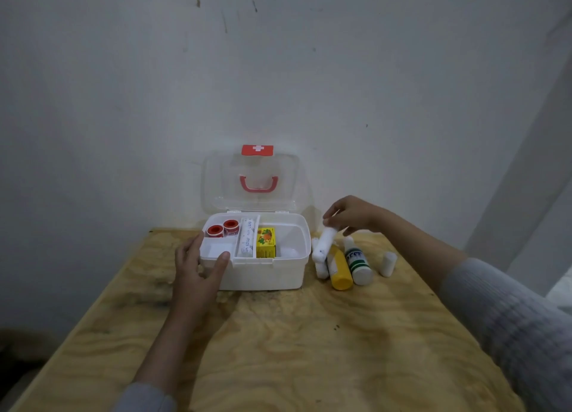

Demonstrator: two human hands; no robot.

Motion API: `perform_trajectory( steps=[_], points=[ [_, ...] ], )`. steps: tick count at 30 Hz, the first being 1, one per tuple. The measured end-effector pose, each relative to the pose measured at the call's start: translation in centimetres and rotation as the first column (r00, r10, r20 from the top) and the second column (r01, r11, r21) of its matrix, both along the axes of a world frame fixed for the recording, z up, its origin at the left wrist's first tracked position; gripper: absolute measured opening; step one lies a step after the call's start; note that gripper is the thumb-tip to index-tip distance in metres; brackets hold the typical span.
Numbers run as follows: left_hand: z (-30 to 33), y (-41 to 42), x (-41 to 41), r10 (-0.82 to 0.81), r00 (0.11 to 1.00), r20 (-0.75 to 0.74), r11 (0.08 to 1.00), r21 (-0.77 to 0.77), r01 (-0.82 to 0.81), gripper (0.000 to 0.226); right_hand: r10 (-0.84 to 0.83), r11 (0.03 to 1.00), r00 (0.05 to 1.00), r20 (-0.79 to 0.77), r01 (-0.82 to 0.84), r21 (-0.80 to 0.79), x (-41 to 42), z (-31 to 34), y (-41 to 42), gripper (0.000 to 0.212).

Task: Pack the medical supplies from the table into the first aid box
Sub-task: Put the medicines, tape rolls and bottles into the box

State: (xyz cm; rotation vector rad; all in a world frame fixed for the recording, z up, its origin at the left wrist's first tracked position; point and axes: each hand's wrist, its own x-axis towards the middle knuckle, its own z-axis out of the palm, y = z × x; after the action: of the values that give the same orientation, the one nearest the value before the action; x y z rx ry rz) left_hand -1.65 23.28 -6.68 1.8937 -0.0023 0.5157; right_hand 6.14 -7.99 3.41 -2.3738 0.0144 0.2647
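Box open at table's far edge, lid upright; your left hand spread loose on its near-left corner, gripping nothing; your right hand pinches one white gauze roll tilted over bottles just right of box.

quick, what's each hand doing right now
Left hand: open, resting on the first aid box front-left corner.
Right hand: closed on a white bandage roll.
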Motion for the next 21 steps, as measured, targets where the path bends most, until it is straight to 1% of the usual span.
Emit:
perform_trajectory(
  steps=[2,5,6,10,16,19,21],
  points=[
    [-0.1,0.1,0.0,-0.004,1.000,-0.002,1.000,0.006,0.004,0.058,-0.004,0.999,0.997,-0.082,0.000,-0.052,0.7,-0.7,0.9,0.038],
    [-0.1,0.1,0.0,0.003,1.000,0.000,1.000,0.004,-0.003,0.057,-0.014,0.990,0.991,-0.137,-0.005,-0.142,1.5,-2.1,2.0,0.048],
    [-0.1,0.1,0.0,0.005,1.000,0.004,1.000,0.005,-0.005,0.057,-0.021,0.986,0.989,-0.147,-0.003,-0.166,1.6,-2.5,2.3,0.048],
    [-0.2,0.1,0.1,0.009,1.000,0.001,1.000,0.003,-0.009,0.058,-0.056,0.971,0.990,-0.132,0.024,-0.237,1.9,-3.7,2.7,0.034],
    [-0.4,0.3,0.3,0.019,1.000,-0.012,1.000,0.025,-0.019,0.059,-0.066,0.936,0.990,-0.126,0.018,-0.352,2.4,-4.1,3.1,0.033],
    [-0.3,0.2,0.3,0.022,1.000,-0.009,0.999,0.029,-0.021,0.059,-0.074,0.939,0.989,-0.126,0.027,-0.343,2.6,-4.3,3.1,0.034],
    [-0.2,0.1,0.3,0.024,1.000,-0.006,0.999,0.028,-0.024,0.059,-0.099,0.963,0.990,-0.101,0.070,-0.261,2.5,-4.3,2.8,0.030]
  ],
)
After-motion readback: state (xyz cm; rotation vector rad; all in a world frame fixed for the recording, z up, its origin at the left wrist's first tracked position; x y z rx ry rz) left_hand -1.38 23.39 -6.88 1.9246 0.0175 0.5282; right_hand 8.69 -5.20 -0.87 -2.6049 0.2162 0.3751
